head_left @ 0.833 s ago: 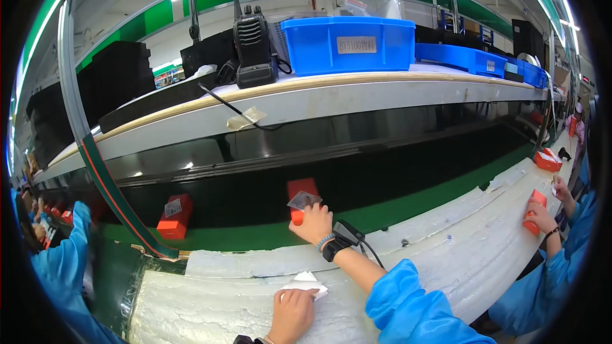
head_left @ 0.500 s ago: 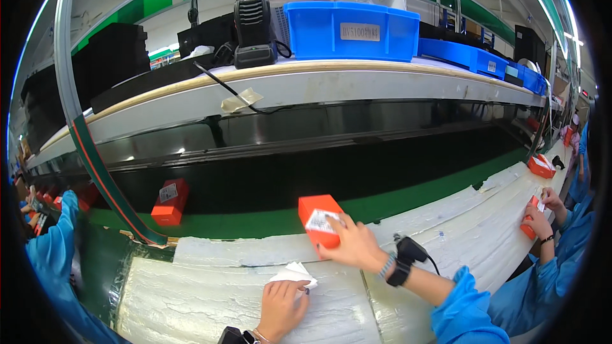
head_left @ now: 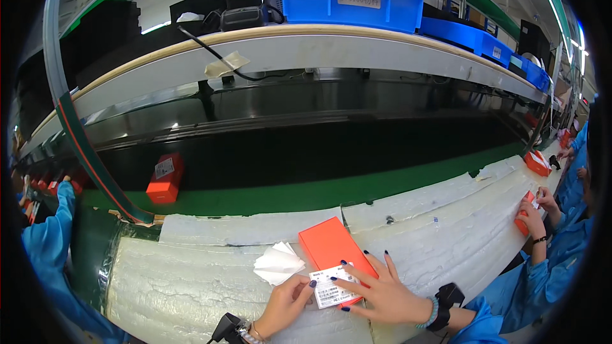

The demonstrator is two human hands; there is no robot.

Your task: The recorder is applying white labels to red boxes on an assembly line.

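Appears at label-placing stage: pinches edge of printed white label [head_left: 331, 288] w/ L hand [head_left: 285, 306], spreads R hand [head_left: 392, 294] open over label & nr end of red-orange box [head_left: 331, 243] on bench [head_left: 204, 280]. Prob. calls next for pressing label flat. Counts 1 label, 1 box here, 1 belt box [head_left: 164, 181] ahead-L; can't count side ones.

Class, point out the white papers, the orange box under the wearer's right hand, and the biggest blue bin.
White papers [head_left: 278, 263]: head view, middle of the top sheet.
Orange box [head_left: 333, 245]: head view, bare top face.
Blue bin [head_left: 349, 16]: head view, front wall.
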